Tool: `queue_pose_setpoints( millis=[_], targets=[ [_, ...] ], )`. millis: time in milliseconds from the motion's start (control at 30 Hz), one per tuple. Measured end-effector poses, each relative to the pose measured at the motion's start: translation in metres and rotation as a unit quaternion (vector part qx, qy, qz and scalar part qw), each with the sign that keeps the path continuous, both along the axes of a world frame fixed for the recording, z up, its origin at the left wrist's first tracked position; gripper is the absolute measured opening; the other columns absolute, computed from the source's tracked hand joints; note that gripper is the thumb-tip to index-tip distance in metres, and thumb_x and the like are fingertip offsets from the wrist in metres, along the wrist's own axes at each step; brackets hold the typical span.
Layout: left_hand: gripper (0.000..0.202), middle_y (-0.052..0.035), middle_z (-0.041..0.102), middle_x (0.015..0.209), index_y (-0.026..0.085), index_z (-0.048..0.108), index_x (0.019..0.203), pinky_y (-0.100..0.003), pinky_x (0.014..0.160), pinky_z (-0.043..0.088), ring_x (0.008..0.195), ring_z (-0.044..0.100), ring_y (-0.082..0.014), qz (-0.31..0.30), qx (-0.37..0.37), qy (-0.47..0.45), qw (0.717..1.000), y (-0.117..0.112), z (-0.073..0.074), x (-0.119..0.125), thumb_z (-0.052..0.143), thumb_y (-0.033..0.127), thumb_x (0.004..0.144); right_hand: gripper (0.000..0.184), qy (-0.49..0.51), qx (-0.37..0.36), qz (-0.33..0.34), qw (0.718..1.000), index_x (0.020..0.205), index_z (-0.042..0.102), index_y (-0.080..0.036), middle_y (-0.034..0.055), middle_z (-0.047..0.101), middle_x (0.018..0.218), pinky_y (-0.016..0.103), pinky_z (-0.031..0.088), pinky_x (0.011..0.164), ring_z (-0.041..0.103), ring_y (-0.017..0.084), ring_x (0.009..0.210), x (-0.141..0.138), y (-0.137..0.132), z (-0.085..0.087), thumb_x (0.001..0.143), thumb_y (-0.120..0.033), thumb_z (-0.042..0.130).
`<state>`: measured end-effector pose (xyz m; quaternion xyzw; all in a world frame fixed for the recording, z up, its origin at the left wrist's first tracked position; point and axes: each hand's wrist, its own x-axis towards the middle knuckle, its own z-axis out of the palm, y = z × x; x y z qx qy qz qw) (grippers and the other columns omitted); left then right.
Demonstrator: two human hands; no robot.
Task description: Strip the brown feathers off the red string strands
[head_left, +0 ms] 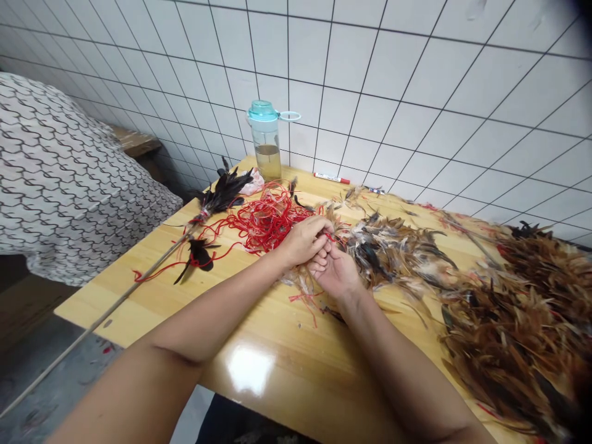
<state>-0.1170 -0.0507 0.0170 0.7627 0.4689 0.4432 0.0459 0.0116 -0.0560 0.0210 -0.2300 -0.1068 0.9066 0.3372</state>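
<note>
My left hand (pixel 308 242) and my right hand (pixel 341 272) meet above the middle of the table, fingers closed and overlapping. A short bit of red string (pixel 329 237) shows between their fingertips; the rest of what they grip is hidden by the fingers. Just left of my left hand lies a tangled heap of red string (pixel 263 222). Close to my right hand, on its right side, a loose pile of brown, white and black feathers (pixel 393 250) spreads out. Small red scraps (pixel 305 298) lie below my hands.
A long stick (pixel 124 296) tipped with black feathers (pixel 224 192) crosses the table's left edge. A water bottle (pixel 268 148) and a red-capped marker (pixel 332 178) are near the tiled wall. Large brown feather bundles (pixel 522 345) cover the right side. Patterned cloth (pixel 69 179) hangs at left.
</note>
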Motion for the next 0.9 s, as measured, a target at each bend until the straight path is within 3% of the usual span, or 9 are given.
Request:
queue_pose_setpoints(
  millis=[200, 567, 900],
  targets=[
    [0.017, -0.0033, 0.061, 0.084, 0.016, 0.059, 0.085, -0.024, 0.076, 0.045, 0.080, 0.055, -0.0131, 0.009, 0.006, 0.028, 1.000, -0.0001, -0.0014, 0.0002, 0.050, 0.004, 0.078, 0.037, -0.009, -0.014, -0.007, 1.000, 0.063, 0.042, -0.018, -0.0051, 0.037, 0.051, 0.016, 0.027, 0.039, 0.030, 0.006, 0.040, -0.0007, -0.0004, 0.0000, 0.099, -0.023, 0.031],
    [0.017, 0.0004, 0.059, 0.077, 0.016, 0.057, 0.080, -0.021, 0.071, 0.043, 0.072, 0.054, -0.0093, 0.009, -0.056, -0.066, 0.996, -0.0039, 0.0059, 0.0036, 0.049, 0.002, 0.074, 0.037, 0.016, -0.001, -0.003, 1.000, 0.064, 0.040, -0.017, -0.0052, 0.036, 0.051, 0.016, 0.026, 0.040, 0.031, 0.006, 0.040, -0.0022, -0.0022, 0.0028, 0.099, -0.021, 0.028],
    [0.018, -0.0018, 0.061, 0.081, 0.016, 0.059, 0.078, -0.023, 0.076, 0.045, 0.080, 0.057, -0.0111, -0.029, -0.027, -0.112, 0.993, -0.0070, 0.0076, 0.0078, 0.048, 0.002, 0.076, 0.035, 0.007, -0.008, -0.006, 1.000, 0.064, 0.042, -0.017, -0.0055, 0.037, 0.049, 0.016, 0.025, 0.039, 0.032, 0.006, 0.039, -0.0033, -0.0056, 0.0072, 0.097, -0.016, 0.029]
  ],
)
